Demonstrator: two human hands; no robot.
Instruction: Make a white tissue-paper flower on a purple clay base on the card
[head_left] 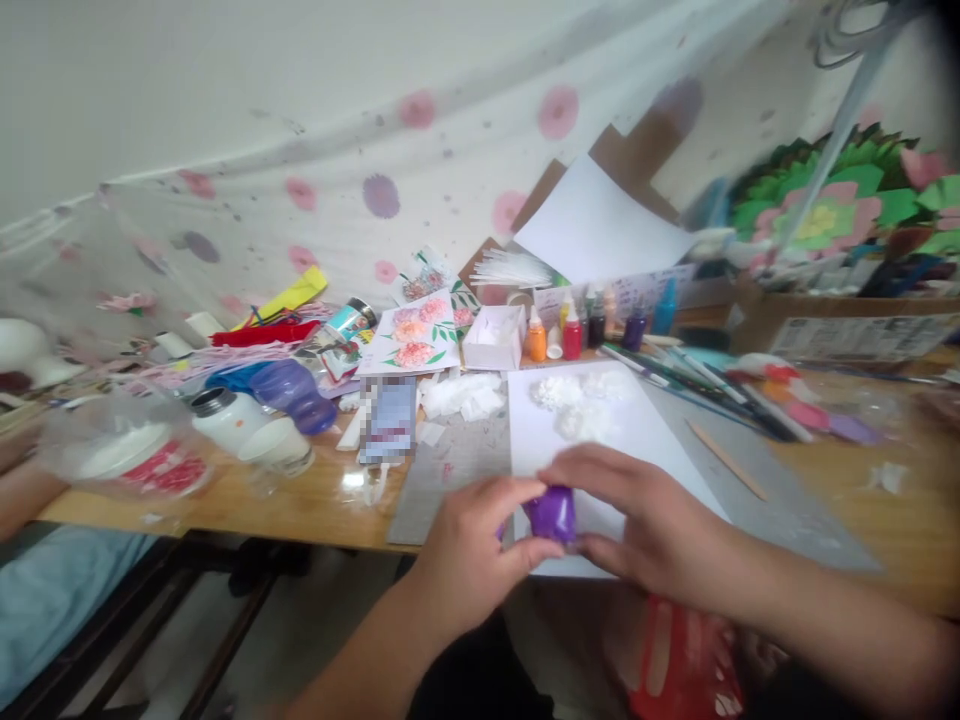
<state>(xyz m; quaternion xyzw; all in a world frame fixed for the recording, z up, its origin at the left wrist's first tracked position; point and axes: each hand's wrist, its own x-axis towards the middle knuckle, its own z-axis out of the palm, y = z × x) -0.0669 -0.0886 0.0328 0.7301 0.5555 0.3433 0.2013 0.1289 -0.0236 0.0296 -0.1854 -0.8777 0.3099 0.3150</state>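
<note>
L hand [476, 545] & R hand [652, 510] both pinch glossy purple lump [553, 514], prob. to steady it, above near edge of white paper [529, 430], at table [330, 520] front.

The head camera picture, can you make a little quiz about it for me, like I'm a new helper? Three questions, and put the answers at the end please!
1. Pick one: what colour is the small object held between the left hand and the right hand?
A) green
B) purple
C) white

2. True or false: the white fluffy clumps lie on the white paper.

3. Fill in the gap: in the picture, the thin wooden stick lies on the grey mat, to the ____ of the white paper.

Key:
1. B, purple
2. True
3. right
</note>
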